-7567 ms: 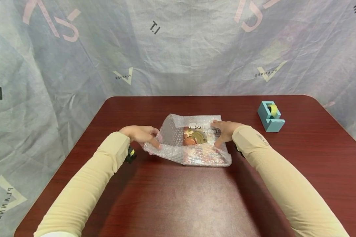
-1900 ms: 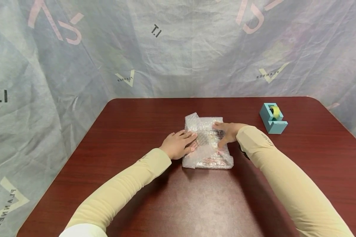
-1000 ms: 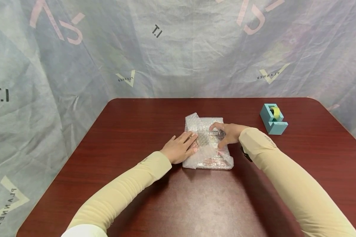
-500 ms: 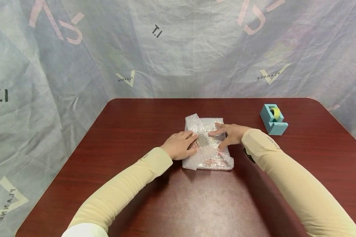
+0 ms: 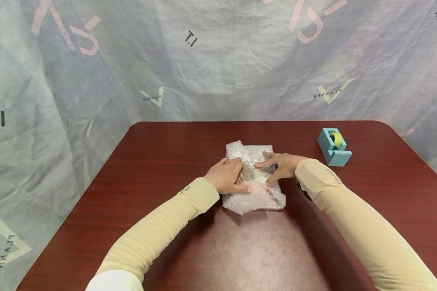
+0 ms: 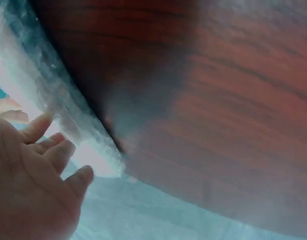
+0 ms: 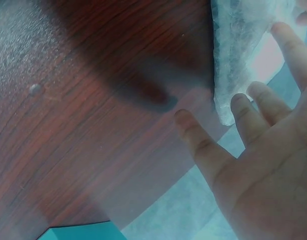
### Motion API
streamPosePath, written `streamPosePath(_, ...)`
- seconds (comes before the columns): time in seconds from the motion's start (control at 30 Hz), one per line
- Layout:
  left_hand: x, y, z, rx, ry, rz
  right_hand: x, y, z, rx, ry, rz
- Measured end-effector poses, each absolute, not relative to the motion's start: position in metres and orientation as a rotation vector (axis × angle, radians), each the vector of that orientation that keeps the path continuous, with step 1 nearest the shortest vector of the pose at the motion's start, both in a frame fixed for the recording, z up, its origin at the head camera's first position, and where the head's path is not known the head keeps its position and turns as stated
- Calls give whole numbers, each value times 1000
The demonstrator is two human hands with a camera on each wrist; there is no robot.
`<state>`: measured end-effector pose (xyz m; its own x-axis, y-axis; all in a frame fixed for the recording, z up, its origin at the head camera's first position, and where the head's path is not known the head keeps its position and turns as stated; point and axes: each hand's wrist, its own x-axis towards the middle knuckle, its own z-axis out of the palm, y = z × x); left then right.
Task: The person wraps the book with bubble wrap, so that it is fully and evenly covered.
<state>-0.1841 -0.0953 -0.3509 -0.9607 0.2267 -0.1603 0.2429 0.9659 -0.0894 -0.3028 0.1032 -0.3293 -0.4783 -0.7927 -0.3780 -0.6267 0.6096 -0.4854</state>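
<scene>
A flat, printed item lies on the table inside clear bubble wrap (image 5: 256,201), its colours showing faintly through the layers. My left hand (image 5: 225,177) rests on the wrap's left part, where a flap is folded over the top, with the thumb stretched to the right. On the right part, my right hand (image 5: 285,165) presses with spread fingers and thumb. The left wrist view shows the wrap's edge (image 6: 58,95) beside the bent fingers of the left hand (image 6: 33,175). In the right wrist view, the right hand (image 7: 268,150) has its fingers extended by the wrap (image 7: 231,65).
At the back right of the dark red table (image 5: 218,250) stands a light blue tape dispenser (image 5: 333,149) with a yellow roll. Printed grey cloth (image 5: 218,60) hangs behind and to the left of the table.
The left flap of bubble wrap, held up by the left hand at first, now lies folded over the item. Lately the left hand shifted rightward and the flap's front corner slid toward me.
</scene>
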Motion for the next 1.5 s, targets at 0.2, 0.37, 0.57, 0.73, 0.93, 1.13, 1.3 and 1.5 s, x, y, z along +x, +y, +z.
streamPosePath(0.2, -185, -89, -352, 310, 2989, -160, -303, 104, -329, -1123, 2269, -370)
streamPosePath(0.37, -186, -88, -353, 298, 2975, -122, -303, 105, -331, -1119, 2266, -370)
streamPosePath(0.57, -189, -90, -351, 265, 2912, -10, -303, 105, -331, -1141, 2283, -353)
streamPosePath(0.73, -191, -90, -346, 250, 2892, 35, -303, 105, -331, -1127, 2278, -347)
streamPosePath(0.93, -190, -85, -337, 253, 2879, -41, -303, 104, -330, -1134, 2278, -332)
streamPosePath(1.13, -193, -83, -333, 246, 2869, -36, -303, 103, -330, -1114, 2275, -338)
streamPosePath(1.3, -199, -85, -332, 226, 2866, 10, -302, 102, -329, -1106, 2275, -346)
streamPosePath(1.5, -203, -81, -327, 205, 2831, -56, -303, 103, -330, -1119, 2270, -358)
